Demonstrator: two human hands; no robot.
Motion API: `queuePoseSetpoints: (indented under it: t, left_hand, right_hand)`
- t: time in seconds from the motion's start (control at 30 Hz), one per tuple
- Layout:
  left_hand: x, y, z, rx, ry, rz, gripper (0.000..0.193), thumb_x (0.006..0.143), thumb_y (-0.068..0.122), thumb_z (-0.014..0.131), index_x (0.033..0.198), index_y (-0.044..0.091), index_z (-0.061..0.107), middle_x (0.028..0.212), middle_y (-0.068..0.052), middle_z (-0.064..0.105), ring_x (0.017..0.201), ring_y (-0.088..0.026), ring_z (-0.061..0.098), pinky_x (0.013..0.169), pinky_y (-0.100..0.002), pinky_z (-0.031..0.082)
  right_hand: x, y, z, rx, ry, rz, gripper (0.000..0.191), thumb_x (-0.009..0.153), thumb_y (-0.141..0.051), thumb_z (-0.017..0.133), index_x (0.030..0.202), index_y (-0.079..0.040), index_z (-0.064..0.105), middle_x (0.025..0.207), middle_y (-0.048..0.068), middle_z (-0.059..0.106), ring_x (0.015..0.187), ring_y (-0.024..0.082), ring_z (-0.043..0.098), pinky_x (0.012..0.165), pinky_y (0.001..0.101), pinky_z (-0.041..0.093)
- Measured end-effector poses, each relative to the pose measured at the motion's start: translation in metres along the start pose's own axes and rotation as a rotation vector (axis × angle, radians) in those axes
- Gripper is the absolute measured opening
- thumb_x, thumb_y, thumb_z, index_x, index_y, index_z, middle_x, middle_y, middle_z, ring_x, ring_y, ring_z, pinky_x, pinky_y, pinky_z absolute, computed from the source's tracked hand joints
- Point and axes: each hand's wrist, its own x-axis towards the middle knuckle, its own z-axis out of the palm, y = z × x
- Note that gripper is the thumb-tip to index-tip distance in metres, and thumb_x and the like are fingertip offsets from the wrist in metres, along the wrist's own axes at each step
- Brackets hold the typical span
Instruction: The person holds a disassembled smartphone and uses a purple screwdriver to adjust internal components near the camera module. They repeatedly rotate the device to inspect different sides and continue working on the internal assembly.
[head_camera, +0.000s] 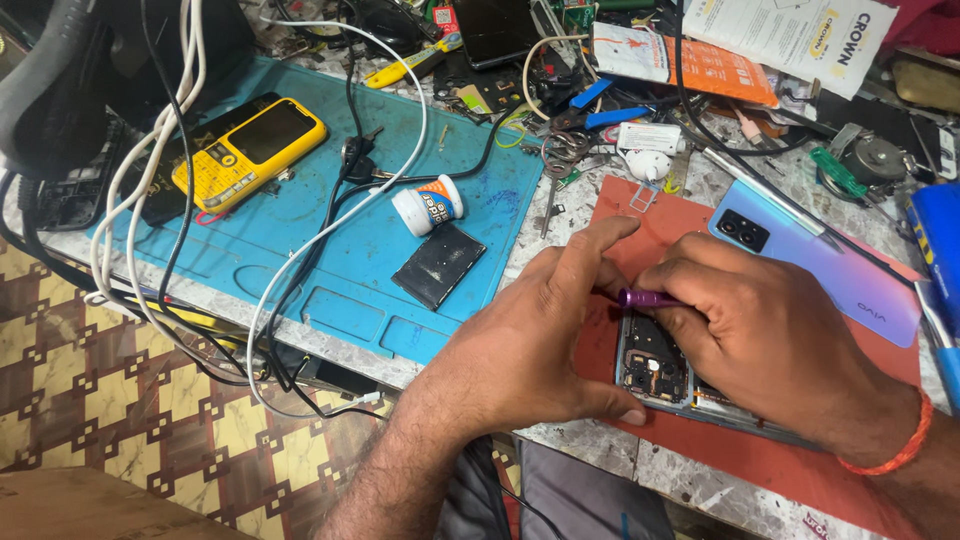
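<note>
Right hand (770, 335) grips a purple screwdriver (648, 298), tip down on the opened phone (655, 370) lying on the red mat (690, 225) on the tabletop (690, 470). Left hand (530, 345) holds nothing, fingers loosely curled, steadying the phone's left edge. Detached blue back cover (840, 270) lies just beside, upper right.

Left hand (545, 345) palm-down, fingers spread; right hand (770, 335) curled, fingertips pinched together.

Opened phone (655, 370) lies flat on the red mat, circuit boards bare; a purple screwdriver (648, 298) slants over its top end.
</note>
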Motion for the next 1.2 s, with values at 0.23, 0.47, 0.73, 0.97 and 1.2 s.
queuePoseSetpoints:
  t: [0.23,0.47,0.73,0.97,1.2]
  left_hand:
    - [0.0,-0.001,0.0,0.001,0.005,0.045,0.13,0.057,0.032,0.098,0.16,0.016,0.021,0.125,-0.012,0.067,0.126,-0.031,0.06,0.107,-0.041,0.049]
    - [-0.002,-0.001,-0.001,-0.014,0.007,0.06,0.127,0.057,0.031,0.098,0.16,0.015,0.025,0.125,-0.01,0.067,0.127,-0.029,0.061,0.109,-0.04,0.05]
    - [-0.002,-0.001,-0.002,-0.002,0.0,0.049,0.126,0.058,0.032,0.097,0.16,0.014,0.024,0.126,-0.01,0.065,0.126,-0.029,0.061,0.108,-0.04,0.05]
    - [-0.002,0.0,-0.002,0.003,0.0,0.038,0.127,0.057,0.032,0.098,0.159,0.015,0.025,0.127,-0.011,0.064,0.127,-0.03,0.06,0.108,-0.041,0.049]
    - [-0.001,0.001,-0.001,-0.002,-0.009,0.027,0.126,0.057,0.032,0.098,0.159,0.015,0.025,0.126,-0.01,0.065,0.127,-0.029,0.06,0.109,-0.041,0.049]
  right_hand:
    - [-0.001,0.004,0.0,0.065,0.005,0.028,0.015,0.078,-0.01,0.074,0.093,-0.011,0.076,0.085,0.003,0.072,0.071,0.024,0.072,0.062,0.0358,0.055]
    - [-0.007,0.03,0.005,0.545,0.034,0.023,0.019,0.101,-0.012,0.058,0.112,-0.004,0.071,0.099,0.005,0.065,0.091,0.015,0.071,0.079,0.0292,0.056]
    - [-0.025,0.028,0.008,0.751,0.321,0.014,0.046,0.095,0.006,0.068,0.136,-0.003,0.049,0.11,0.014,0.069,0.101,0.016,0.07,0.088,0.0271,0.06]
    - [-0.026,0.018,0.018,0.648,0.441,-0.169,0.064,0.093,0.007,0.064,0.146,-0.004,0.029,0.107,0.017,0.068,0.104,0.024,0.074,0.09,0.0338,0.065]
    - [-0.026,0.026,0.022,0.629,0.436,-0.257,0.059,0.098,0.009,0.064,0.144,-0.006,0.03,0.112,0.018,0.066,0.103,0.024,0.075,0.09,0.0338,0.067]
